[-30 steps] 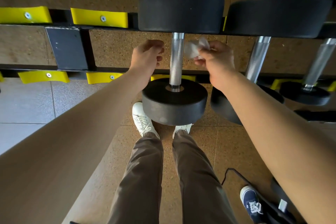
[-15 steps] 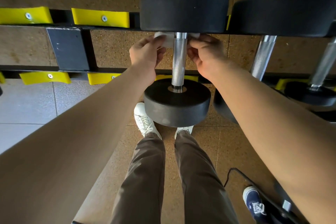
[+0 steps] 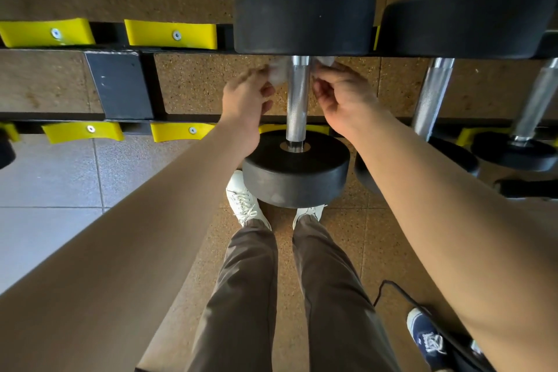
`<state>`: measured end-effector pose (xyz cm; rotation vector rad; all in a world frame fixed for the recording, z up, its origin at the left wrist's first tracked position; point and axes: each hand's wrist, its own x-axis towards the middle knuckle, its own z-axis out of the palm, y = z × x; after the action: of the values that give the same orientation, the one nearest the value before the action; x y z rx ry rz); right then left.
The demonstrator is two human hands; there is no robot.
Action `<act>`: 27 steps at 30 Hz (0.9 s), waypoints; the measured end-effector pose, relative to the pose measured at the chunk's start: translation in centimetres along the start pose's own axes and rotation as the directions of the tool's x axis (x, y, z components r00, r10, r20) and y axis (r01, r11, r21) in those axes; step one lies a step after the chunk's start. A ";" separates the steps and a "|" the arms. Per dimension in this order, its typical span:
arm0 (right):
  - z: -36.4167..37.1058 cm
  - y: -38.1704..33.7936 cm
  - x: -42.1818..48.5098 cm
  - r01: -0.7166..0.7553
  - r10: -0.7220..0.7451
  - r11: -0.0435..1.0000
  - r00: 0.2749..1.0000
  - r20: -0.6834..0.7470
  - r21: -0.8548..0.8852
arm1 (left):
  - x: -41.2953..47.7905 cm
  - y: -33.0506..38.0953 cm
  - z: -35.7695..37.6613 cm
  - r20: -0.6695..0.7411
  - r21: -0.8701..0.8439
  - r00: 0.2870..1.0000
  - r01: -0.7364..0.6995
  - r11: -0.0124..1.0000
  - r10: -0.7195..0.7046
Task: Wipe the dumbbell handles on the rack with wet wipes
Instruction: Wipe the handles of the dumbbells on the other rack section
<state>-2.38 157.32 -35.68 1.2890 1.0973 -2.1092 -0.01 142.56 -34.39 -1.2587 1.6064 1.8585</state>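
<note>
A black dumbbell lies across the rack, its knurled steel handle (image 3: 297,100) running between a far head (image 3: 305,19) and a near head (image 3: 296,170). A white wet wipe (image 3: 278,71) passes behind the top of the handle and shows on both sides of it. My left hand (image 3: 246,96) pinches the wipe's left end beside the handle. My right hand (image 3: 342,96) pinches the wipe's right end (image 3: 325,61) on the other side. Both ends look blurred.
The black rack (image 3: 119,84) has yellow cradles (image 3: 170,35), several of them bare on the left. Two more dumbbells (image 3: 433,93) lie to the right. My white shoes (image 3: 244,201) stand under the rack. Another person's blue shoe (image 3: 425,338) and a black cable are at lower right.
My right hand carried the wipe behind the handle and my left hand took its other end. Both hands have since dropped slightly along the handle with the wipe stretched between them.
</note>
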 end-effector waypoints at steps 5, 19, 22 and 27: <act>-2.9 -0.3 -0.2 -0.005 0.006 1.000 0.999 -0.047 0.017 | -0.7 -0.7 1.9 0.009 0.144 1.000 0.027 0.989 -0.029; -7.2 0.5 0.2 0.092 -0.138 0.510 0.990 0.024 -0.855 | -0.8 -3.4 -1.5 0.081 0.623 0.996 -0.023 0.782 -0.035; -6.1 1.2 -0.2 0.169 -0.109 0.342 0.984 0.139 -0.925 | -0.6 -3.3 -2.4 0.037 0.704 0.998 0.017 0.710 -0.060; -3.9 1.9 -0.4 0.188 0.034 0.057 0.981 0.190 -0.980 | -1.0 -4.4 -5.5 0.064 0.717 0.993 0.020 0.697 -0.094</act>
<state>1.23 159.28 -37.10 0.2576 1.9993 -0.8059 5.99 138.93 -35.86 -0.8216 1.9246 1.0186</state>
